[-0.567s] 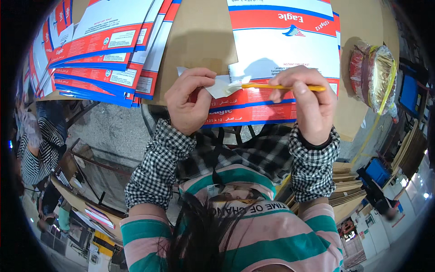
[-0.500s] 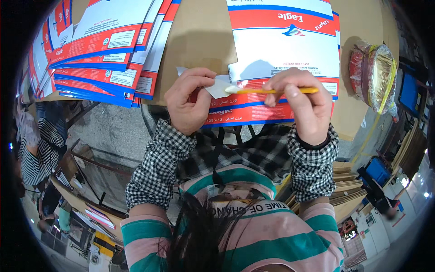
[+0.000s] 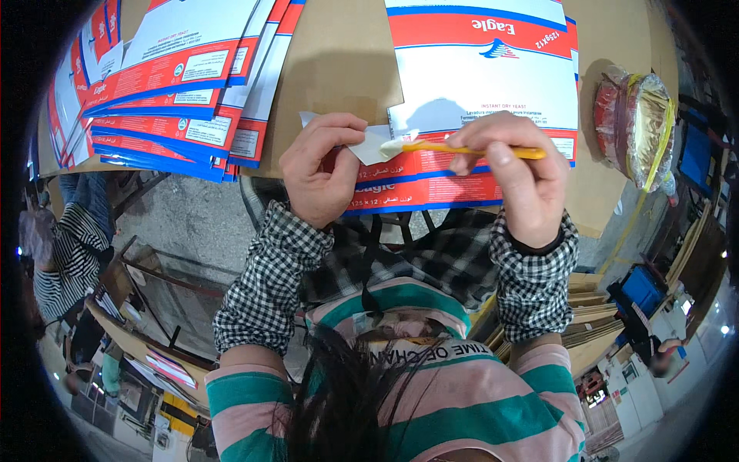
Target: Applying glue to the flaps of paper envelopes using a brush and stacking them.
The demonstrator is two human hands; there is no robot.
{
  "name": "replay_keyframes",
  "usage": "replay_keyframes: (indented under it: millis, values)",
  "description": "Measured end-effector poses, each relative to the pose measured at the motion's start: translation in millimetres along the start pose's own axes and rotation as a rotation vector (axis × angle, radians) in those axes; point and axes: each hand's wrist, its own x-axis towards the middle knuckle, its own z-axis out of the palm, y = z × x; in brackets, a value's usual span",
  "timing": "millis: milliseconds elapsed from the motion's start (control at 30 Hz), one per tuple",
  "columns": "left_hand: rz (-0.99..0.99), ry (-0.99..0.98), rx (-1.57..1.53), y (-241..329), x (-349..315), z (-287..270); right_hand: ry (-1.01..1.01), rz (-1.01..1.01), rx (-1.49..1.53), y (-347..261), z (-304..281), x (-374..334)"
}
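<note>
In front of me lies a flat printed carton sheet [image 3: 462, 81], white, red and blue, over more such sheets. My left hand [image 3: 317, 173] is closed at its near left corner, pinching a small white flap [image 3: 371, 146] that is turned up. A slim yellow brush [image 3: 435, 147] with a whitish tip lies across the fingers of my right hand [image 3: 527, 173]. The tip touches, or nearly touches, the white flap, close to the left hand's fingertips. The right thumb and fingers grip the brush's shaft above the sheet's red band.
A fanned stack of matching carton sheets [image 3: 165, 100] lies at the left on the brown cardboard tabletop [image 3: 339, 77]. At the right stands a plastic-wrapped bundle [image 3: 635, 131] with a yellow band. Cardboard stacks [image 3: 589, 316] and other people are beyond the table.
The brush tip has shifted slightly over the white flap, with my right hand moving a little. My left hand stays in place on the flap.
</note>
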Motion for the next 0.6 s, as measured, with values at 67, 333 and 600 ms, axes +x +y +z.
replay_keyframes:
  millis: [67,333,600]
  values:
    - [-0.003,-0.001,0.012,1.0,0.1,-0.4,-0.049,0.02,-0.01,1.1,-0.1,0.1]
    - [-0.008,0.0,-0.008,0.9,-0.2,-0.4,-0.05,-0.002,-0.016,-1.0,0.1,0.7]
    - [-0.058,-0.053,-0.034,1.0,-2.7,-2.3,-0.08,-0.05,-0.053,-0.6,-2.4,-0.3]
